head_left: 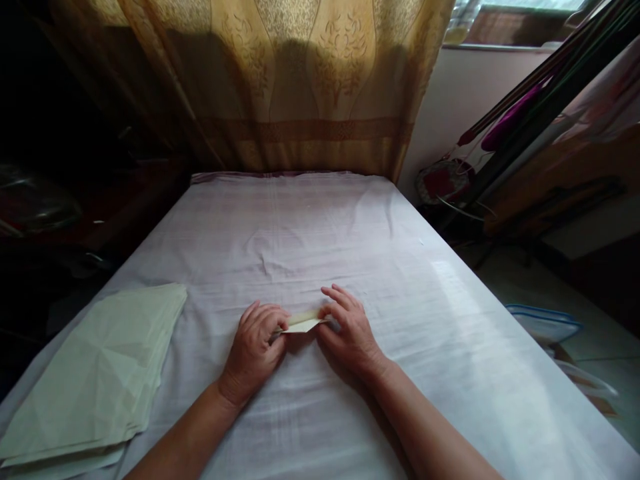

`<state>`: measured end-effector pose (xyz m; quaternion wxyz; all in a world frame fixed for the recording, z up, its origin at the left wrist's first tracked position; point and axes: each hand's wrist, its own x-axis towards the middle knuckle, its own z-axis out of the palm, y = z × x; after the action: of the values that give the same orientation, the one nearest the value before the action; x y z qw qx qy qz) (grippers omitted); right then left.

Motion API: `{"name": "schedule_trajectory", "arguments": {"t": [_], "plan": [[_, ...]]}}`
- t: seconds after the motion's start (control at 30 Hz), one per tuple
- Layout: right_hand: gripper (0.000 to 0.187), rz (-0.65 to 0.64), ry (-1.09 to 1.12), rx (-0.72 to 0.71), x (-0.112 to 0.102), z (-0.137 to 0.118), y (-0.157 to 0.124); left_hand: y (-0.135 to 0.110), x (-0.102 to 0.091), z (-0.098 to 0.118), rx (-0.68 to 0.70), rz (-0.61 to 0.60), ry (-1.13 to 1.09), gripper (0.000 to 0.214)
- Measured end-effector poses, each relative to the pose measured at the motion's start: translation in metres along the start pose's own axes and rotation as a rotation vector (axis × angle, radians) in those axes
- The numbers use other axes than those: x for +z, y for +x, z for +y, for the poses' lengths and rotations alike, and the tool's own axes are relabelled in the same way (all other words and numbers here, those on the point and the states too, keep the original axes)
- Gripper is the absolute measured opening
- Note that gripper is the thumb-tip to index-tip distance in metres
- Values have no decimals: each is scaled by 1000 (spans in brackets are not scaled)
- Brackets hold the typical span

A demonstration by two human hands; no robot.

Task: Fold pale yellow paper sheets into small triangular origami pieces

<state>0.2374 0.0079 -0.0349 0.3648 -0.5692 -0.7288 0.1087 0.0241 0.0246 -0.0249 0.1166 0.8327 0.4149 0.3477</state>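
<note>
Folded paper (303,324), narrow and cream-coloured with slanted edges, sits at six o'clock from the view's middle, just over the pale cloth (310,233). The left hand (257,339) pinches its nine-o'clock end; the right hand (350,328) grips its three-o'clock end, some fingers raised. Creased sheets (95,373) lie stacked at eight o'clock.

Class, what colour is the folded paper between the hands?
The folded paper is pale cream, best seen in the head view.
</note>
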Motion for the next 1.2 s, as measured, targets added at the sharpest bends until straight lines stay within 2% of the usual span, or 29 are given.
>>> {"name": "schedule_trajectory", "arguments": {"t": [0.2,0.33,0.6,0.77,0.87,1.0,1.1,1.2], "plan": [[9,55,129,-6,-4,3,-2,0,-2,-1,51,33,80,4],[6,30,208,15,-6,-3,-3,2,-2,2,63,32,142,14],[6,-41,405,70,-12,-14,-4,1,-7,-1,-17,0,-57,8],[10,-18,451,83,-9,-11,-4,-1,-5,-9,-61,5,-144,3],[9,93,362,8,-10,-9,-3,-1,-7,-8,-79,33,-95,22],[11,264,90,-112,-15,-7,-3,0,-13,1,-23,146,67,46],[14,278,4,-175,-18,-7,-3,1,-15,9,90,169,170,47],[16,267,0,-218,-17,-9,-4,1,-14,14,146,151,224,42]]}}
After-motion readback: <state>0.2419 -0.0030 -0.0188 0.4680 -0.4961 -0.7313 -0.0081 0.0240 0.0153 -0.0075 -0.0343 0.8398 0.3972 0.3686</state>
